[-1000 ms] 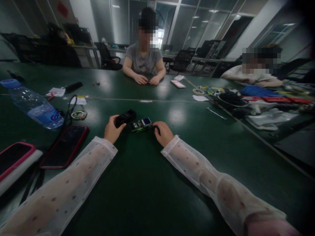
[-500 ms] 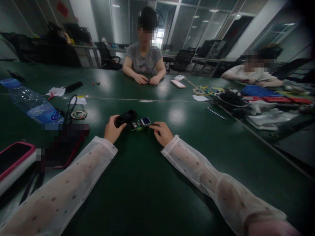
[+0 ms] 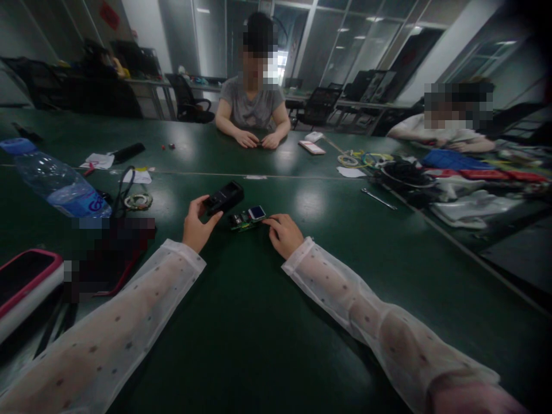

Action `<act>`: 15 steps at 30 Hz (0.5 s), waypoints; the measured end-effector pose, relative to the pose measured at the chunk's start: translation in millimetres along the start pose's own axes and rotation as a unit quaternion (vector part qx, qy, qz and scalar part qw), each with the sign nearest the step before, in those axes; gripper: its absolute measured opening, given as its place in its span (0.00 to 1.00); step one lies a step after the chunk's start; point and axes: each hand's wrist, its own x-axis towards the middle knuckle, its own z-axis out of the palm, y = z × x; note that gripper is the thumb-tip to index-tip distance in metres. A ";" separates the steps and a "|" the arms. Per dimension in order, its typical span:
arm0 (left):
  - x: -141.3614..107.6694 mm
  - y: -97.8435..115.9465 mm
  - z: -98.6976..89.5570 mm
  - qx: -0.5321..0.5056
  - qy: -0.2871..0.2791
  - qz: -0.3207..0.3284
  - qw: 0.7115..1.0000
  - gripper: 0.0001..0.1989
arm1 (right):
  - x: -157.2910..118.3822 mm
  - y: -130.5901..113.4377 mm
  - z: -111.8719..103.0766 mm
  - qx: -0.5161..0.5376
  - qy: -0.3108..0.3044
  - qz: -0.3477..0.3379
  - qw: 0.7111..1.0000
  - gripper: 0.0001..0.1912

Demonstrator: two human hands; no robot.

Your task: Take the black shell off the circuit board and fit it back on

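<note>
My left hand [image 3: 199, 223] grips a black rectangular casing [image 3: 225, 198] by its left end, thumb below and fingers behind. Just below and to the right of the casing is a small green circuit board [image 3: 244, 221] with a little screen [image 3: 257, 213] on its right part. My right hand [image 3: 284, 233] has its fingers bent together at the board's right edge and holds that edge between the fingertips. Casing and board are apart, with a narrow gap between them.
On the green table [image 3: 254, 322], a water bottle [image 3: 60, 181] and a pink-edged phone [image 3: 30, 276] are at left. A wrench [image 3: 379, 199] and piled cables [image 3: 405, 172] lie at right. A person [image 3: 252, 103] sits opposite, another [image 3: 452, 129] at far right.
The black casing in my left hand has shifted slightly right and up and is turned a little. The board and my right hand have barely moved.
</note>
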 end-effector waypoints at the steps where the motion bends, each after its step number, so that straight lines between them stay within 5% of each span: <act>1: -1.3 5.3 0.3 -0.001 -0.011 0.014 1.000 0.28 | 0.1 -0.1 -0.3 0.000 0.002 0.001 1.000 0.19; 6: -6.5 21.4 0.4 0.008 -0.035 0.062 0.997 0.28 | 0.6 1.9 -1.4 0.026 0.021 0.012 0.999 0.18; 15: -6.4 18.3 2.1 -0.020 -0.050 0.061 0.997 0.28 | 2.0 10.9 1.1 0.103 0.041 0.063 0.992 0.16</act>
